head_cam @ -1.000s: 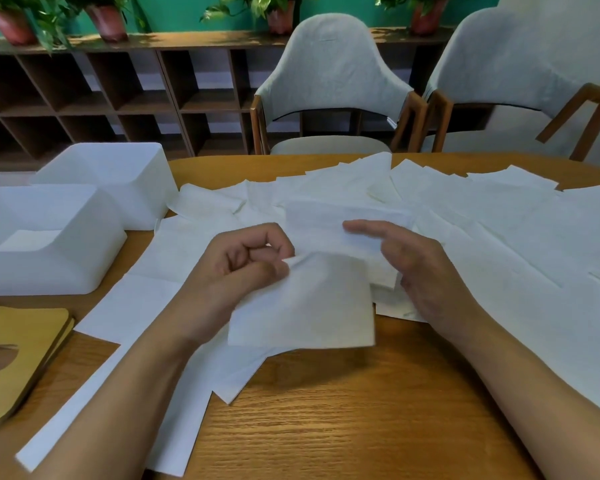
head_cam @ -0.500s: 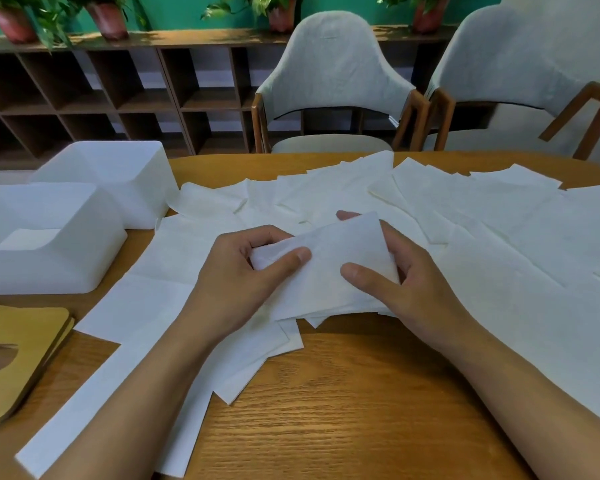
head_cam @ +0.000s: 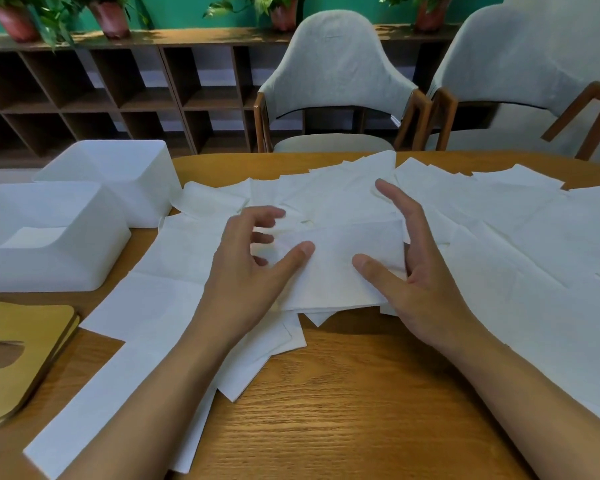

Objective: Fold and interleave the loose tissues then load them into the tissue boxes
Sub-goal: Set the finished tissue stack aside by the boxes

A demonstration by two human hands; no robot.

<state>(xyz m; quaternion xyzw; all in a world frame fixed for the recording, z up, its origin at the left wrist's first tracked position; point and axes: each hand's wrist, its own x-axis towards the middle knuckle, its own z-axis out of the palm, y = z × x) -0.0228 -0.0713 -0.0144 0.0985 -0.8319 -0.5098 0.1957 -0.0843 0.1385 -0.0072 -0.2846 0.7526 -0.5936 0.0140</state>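
Note:
A folded white tissue (head_cam: 340, 268) lies on a small stack at the table's middle, between my two hands. My left hand (head_cam: 250, 268) hovers at its left end, the thumb resting on the tissue and the fingers loosely curled above it. My right hand (head_cam: 420, 278) cups the right end with straight fingers and its thumb flat on top. Several loose unfolded tissues (head_cam: 506, 237) cover the table behind and to the right. Two open white tissue boxes stand at the left: a near box (head_cam: 49, 271) and a far box (head_cam: 146, 199).
Wooden box lids (head_cam: 18, 358) with a slot are stacked at the left front edge. Two grey chairs (head_cam: 333, 81) stand behind the table, with a shelf unit (head_cam: 118, 84) along the wall. Bare wood (head_cam: 343, 410) shows at the table's front.
The tissue was folded over and laid flat on the stack. Both hands have let go of their grip; the fingers opened and spread at its two ends.

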